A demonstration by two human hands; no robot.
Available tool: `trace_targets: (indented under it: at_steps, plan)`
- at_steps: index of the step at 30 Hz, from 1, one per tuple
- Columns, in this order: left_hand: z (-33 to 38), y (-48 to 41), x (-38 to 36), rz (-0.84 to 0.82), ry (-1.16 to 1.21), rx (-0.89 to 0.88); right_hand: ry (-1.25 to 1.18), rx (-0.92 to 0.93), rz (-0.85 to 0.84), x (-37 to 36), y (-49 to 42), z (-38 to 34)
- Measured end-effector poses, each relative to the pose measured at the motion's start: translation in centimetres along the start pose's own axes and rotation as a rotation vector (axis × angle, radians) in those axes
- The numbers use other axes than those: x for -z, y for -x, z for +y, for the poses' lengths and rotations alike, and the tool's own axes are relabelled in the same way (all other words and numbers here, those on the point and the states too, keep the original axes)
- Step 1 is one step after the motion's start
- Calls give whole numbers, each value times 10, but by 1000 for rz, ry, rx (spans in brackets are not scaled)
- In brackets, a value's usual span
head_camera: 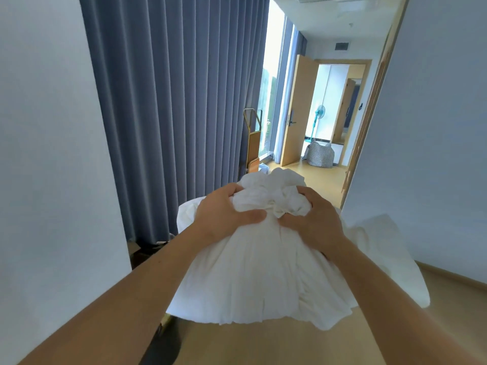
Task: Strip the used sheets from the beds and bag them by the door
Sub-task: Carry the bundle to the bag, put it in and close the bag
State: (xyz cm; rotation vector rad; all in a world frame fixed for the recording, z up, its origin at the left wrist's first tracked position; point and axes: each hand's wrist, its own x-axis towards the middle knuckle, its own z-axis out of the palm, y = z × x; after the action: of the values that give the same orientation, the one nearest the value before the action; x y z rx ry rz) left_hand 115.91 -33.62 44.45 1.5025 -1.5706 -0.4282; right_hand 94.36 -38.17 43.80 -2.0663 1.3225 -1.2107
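The sheets (pixel 263 272) are a plain white bundle, bunched and heavily creased at the top, where the cloth is gathered into a knot-like crumple, and fanning out below into broad soft folds. They hang in the near middle of the scene, held up off the floor in front of the person. One loose flap trails out to the right, against the right wall (pixel 442 127).

The left hand (pixel 224 210) clutches the gathered top from the left, fingers curled into the cloth and thumb pressed across the front. The right hand (pixel 315 219) grips the same crumple from the right, fingers sunk in the folds. Both hands are closed tightly on the cloth, close together, with bare forearms reaching in from the near edge.

Behind the bundle, on the left, a grey-blue curtain (pixel 179 88) hangs in long pleats beside a pale wall. Past it stands a cart (pixel 254 143) with a gold frame, near a bright window (pixel 271 88). Farther off, a wooden door (pixel 292 111) stands open. Beyond the doorway, on the tan floor (pixel 320 177), sits a patterned bag (pixel 320 155), with a teal fan (pixel 317 119) upright just behind it.
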Motion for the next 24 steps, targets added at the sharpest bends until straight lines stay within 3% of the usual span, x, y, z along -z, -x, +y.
trace_targets:
  at_steps: [13, 24]
  plan:
    - [-31, -300, -148, -88, 71, -104, 42, -90, 164, 25, -242, 164]
    - [-72, -540, -256, -16, 69, -76, -24, -52, 82, 21, -483, 301]
